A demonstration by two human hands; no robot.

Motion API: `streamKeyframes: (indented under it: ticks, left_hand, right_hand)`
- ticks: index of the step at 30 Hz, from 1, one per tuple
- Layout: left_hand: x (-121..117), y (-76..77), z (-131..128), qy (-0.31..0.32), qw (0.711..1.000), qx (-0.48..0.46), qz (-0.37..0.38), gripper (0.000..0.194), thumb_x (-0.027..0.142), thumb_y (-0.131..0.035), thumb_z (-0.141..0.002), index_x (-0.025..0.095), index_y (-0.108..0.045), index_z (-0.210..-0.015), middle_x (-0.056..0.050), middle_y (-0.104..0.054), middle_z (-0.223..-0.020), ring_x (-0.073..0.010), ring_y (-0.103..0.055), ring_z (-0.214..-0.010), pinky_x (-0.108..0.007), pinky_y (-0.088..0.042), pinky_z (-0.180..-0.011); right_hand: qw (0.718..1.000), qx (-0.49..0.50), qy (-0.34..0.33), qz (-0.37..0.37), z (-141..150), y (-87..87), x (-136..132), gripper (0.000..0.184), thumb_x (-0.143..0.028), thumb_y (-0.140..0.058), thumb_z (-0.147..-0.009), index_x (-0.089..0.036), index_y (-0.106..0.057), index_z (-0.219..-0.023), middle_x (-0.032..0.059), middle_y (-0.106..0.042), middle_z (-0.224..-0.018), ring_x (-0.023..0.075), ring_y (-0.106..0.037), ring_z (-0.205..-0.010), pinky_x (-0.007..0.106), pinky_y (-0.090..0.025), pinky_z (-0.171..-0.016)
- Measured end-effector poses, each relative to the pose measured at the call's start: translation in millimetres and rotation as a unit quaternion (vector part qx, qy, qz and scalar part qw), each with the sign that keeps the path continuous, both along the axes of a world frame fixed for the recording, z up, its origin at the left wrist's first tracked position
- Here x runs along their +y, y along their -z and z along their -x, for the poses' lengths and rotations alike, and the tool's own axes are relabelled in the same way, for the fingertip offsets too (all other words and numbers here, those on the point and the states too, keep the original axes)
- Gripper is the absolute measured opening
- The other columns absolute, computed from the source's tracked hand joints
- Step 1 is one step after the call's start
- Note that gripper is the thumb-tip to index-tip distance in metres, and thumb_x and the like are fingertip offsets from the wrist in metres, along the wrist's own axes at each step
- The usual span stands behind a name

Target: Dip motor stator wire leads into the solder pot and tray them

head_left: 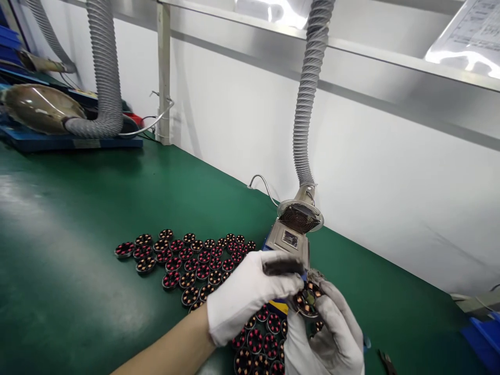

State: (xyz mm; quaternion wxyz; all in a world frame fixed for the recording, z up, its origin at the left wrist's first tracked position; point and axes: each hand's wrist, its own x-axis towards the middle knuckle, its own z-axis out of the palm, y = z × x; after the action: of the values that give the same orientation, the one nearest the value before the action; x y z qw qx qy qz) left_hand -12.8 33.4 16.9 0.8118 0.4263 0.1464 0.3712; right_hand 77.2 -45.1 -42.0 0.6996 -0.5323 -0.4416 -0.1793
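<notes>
The right hand (332, 338) is running off the bottom edge, its fingers gripping a round wound coil (307, 300) just below the fume extractor (299, 219). The left hand (250, 291) is clenching a blurred dark tool (282, 267) above that coil, copper windings showing.

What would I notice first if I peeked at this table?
Probably the two white-gloved hands low in the middle: the right hand holds up a small round coil, while the left hand pinches a dark tool just above it. Left of them, dozens of matching red and copper coils lie spread on the green table. A grey ribbed hose hangs down to a small machine behind the hands.
</notes>
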Motion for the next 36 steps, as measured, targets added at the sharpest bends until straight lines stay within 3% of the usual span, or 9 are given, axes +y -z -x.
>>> streamKeyframes:
  ticks: [3, 6, 12, 16, 20, 26, 29, 32, 36]
  left_hand:
    - [-3, 4.0, -3, -0.056, 0.998, -0.031, 0.017, 0.023, 0.025, -0.085, -0.060, 0.014, -0.070, -0.074, -0.004, -0.067, -0.073, -0.0144, -0.061, -0.068, -0.020, -0.050, -0.068]
    - [-3, 3.8, 0, -0.094, 0.992, -0.082, 0.007, 0.018, 0.024, -0.082, -0.064, 0.018, -0.070, -0.077, -0.003, -0.068, -0.079, -0.0130, -0.062, -0.073, -0.017, -0.049, -0.071]
    - [-1, -5.4, 8, -0.001, 1.000, 0.010, -0.016, 0.026, 0.018, -0.079, -0.067, 0.015, -0.069, -0.090, -0.006, -0.067, -0.089, -0.0129, -0.060, -0.078, -0.017, -0.047, -0.072]
    - [0, -0.8, 2, 0.003, 1.000, -0.002, 0.008, 0.020, 0.021, -0.080, -0.066, 0.013, -0.069, -0.080, -0.005, -0.067, -0.080, -0.0131, -0.059, -0.074, -0.017, -0.047, -0.069]
    - [0, 0.1, 3, -0.057, 0.997, -0.048, -0.003, 0.024, 0.025, -0.076, -0.073, 0.016, -0.067, -0.094, -0.006, -0.066, -0.092, -0.0151, -0.059, -0.086, -0.021, -0.047, -0.079]
    - [-3, 2.3, 1, 0.016, 0.998, -0.053, 0.037, 0.023, 0.020, -0.082, -0.065, 0.011, -0.067, -0.079, -0.004, -0.063, -0.077, -0.0097, -0.055, -0.069, -0.016, -0.045, -0.066]
    - [3, 1.8, -3, -0.054, 0.995, -0.067, 0.045, 0.027, 0.024, -0.082, -0.064, 0.011, -0.067, -0.081, -0.005, -0.063, -0.080, -0.0122, -0.057, -0.075, -0.017, -0.047, -0.072]
    - [11, 0.9, 9, -0.169, 0.983, -0.060, 0.040, 0.028, 0.029, -0.082, -0.064, 0.016, -0.068, -0.083, -0.003, -0.065, -0.086, -0.0139, -0.059, -0.086, -0.016, -0.046, -0.080]
    - [3, 25.3, 61, -0.228, 0.964, 0.130, -0.050, 0.020, 0.032, -0.077, -0.069, 0.025, -0.070, -0.087, -0.001, -0.068, -0.092, -0.0153, -0.063, -0.084, -0.015, -0.049, -0.073]
  right_hand:
    - [0.996, -0.076, 0.035, 0.005, 4, 0.2, 1, 0.045, -0.008, -0.071, -0.069, -0.030, -0.058, -0.106, 0.0035, -0.060, -0.111, 0.0210, -0.059, -0.102, 0.035, -0.051, -0.083]
    - [0.998, -0.059, 0.015, 0.034, 3, 2.7, -1, 0.039, -0.012, -0.072, -0.069, -0.028, -0.059, -0.102, 0.0062, -0.061, -0.112, 0.0263, -0.059, -0.104, 0.042, -0.051, -0.084]
    - [0.995, -0.093, -0.026, 0.027, -11, 1.1, -5, 0.042, -0.009, -0.074, -0.064, -0.029, -0.063, -0.100, 0.0042, -0.064, -0.111, 0.0271, -0.062, -0.099, 0.042, -0.054, -0.079]
    - [0.986, -0.161, -0.031, 0.028, -9, -4.3, -1, 0.055, -0.003, -0.071, -0.066, -0.031, -0.059, -0.111, 0.0021, -0.061, -0.117, 0.0244, -0.060, -0.103, 0.039, -0.053, -0.082]
    - [0.992, -0.127, 0.022, 0.001, 0, -3.4, 3, 0.058, -0.001, -0.067, -0.069, -0.031, -0.056, -0.116, 0.0008, -0.058, -0.120, 0.0216, -0.058, -0.106, 0.038, -0.049, -0.087]
    - [0.982, -0.186, 0.001, 0.027, -7, -0.4, 3, 0.047, -0.007, -0.069, -0.068, -0.027, -0.058, -0.109, 0.0054, -0.062, -0.112, 0.0240, -0.062, -0.099, 0.040, -0.054, -0.079]
    - [0.989, -0.143, 0.036, 0.016, -3, -0.9, 4, 0.035, -0.014, -0.073, -0.067, -0.023, -0.058, -0.097, 0.0070, -0.064, -0.103, 0.0239, -0.064, -0.092, 0.041, -0.056, -0.074]
    - [0.995, -0.092, 0.004, 0.046, 3, -1.7, 2, 0.039, -0.015, -0.078, -0.063, -0.022, -0.057, -0.095, 0.0072, -0.063, -0.102, 0.0207, -0.065, -0.088, 0.035, -0.056, -0.073]
    - [0.995, 0.045, -0.052, 0.069, -7, -7.3, -4, 0.037, -0.014, -0.076, -0.064, -0.022, -0.057, -0.095, 0.0076, -0.063, -0.101, 0.0190, -0.064, -0.090, 0.030, -0.057, -0.071]
